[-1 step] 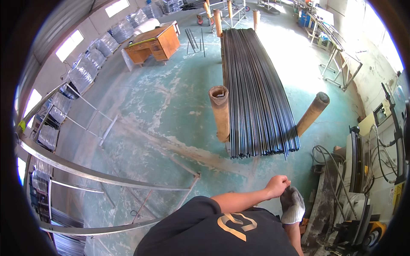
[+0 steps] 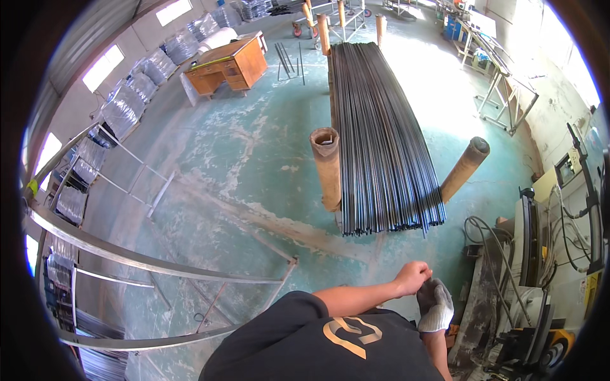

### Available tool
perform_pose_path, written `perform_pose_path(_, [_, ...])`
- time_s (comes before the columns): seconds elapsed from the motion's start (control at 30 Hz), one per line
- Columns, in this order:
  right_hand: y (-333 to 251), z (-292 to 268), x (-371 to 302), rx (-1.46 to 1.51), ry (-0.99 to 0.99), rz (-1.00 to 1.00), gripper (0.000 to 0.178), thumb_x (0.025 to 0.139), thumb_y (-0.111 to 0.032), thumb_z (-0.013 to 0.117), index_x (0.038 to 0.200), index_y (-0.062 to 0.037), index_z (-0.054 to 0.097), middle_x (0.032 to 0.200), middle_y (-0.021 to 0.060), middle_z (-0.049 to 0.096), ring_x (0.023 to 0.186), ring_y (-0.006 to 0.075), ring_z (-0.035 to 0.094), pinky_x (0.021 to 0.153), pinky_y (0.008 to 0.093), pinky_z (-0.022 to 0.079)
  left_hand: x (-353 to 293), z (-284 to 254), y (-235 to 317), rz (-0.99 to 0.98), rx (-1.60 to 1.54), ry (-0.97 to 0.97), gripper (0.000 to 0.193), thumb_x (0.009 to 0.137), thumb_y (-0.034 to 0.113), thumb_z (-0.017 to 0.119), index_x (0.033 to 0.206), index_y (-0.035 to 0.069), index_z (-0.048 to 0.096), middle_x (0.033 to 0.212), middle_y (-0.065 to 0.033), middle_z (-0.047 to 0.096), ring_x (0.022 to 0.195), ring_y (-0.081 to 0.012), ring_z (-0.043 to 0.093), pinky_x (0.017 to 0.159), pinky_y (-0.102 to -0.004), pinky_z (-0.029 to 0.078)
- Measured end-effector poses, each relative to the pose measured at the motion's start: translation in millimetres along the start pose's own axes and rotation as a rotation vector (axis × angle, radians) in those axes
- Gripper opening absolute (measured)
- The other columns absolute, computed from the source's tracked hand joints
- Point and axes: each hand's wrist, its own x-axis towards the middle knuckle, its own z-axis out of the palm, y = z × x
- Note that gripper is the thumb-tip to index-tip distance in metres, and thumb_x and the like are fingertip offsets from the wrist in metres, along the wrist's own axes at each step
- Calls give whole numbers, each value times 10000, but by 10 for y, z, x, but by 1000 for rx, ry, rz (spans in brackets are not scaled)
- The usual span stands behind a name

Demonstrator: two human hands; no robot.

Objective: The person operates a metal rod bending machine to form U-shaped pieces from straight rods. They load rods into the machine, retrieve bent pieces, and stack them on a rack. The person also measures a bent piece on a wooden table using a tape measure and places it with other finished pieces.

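My left hand (image 2: 412, 277) is bare and reaches across my chest, its fingers pinched on the fingertip end of a white work glove (image 2: 437, 309). The glove is on my right hand (image 2: 435, 305), which is raised in front of my dark shirt and holds nothing else. Ahead on the floor lies a long bundle of dark thin steel rods (image 2: 381, 140), held between upright brown posts (image 2: 327, 166). The rod ends face me, a step away from my hands.
A leaning brown post (image 2: 466, 167) stands right of the rods. Machines with cables (image 2: 540, 254) stand on the right. Curved metal frames (image 2: 127, 254) are at the left, a wooden desk (image 2: 232, 63) far left, and white metal racks (image 2: 502, 95) far right.
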Motion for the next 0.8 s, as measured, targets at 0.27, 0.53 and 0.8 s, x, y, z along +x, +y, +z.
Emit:
perform_pose_path(0.27, [400,-824,855,-794,-283,-151,261,977,-191,755,1199,-56,737,1102,123,813,970,270,772,787,439,565,-265,28,322,-23,-18,-229,334,1178,397,645,1167,72,726,862,-64,691,672,-205,693,519,-379,551])
perform_pose_path(0.53, [114,-83,297,0,-301,115,364,1188,-228,580,1494,-58,680,1413,61,737,1320,187,680,1150,350,515,49,152,30,191,380,213,307,1080,323,705,1004,36,782,1039,-242,753,987,-484,721,886,-562,567])
perform_pose_path(0.8, [139,-174,296,-284,-518,-131,558,1188,-174,511,1719,-13,449,1695,88,559,1544,228,544,1251,332,449,220,195,-31,256,436,360,312,1065,329,710,992,36,786,1065,-233,750,1031,-487,714,886,-584,564])
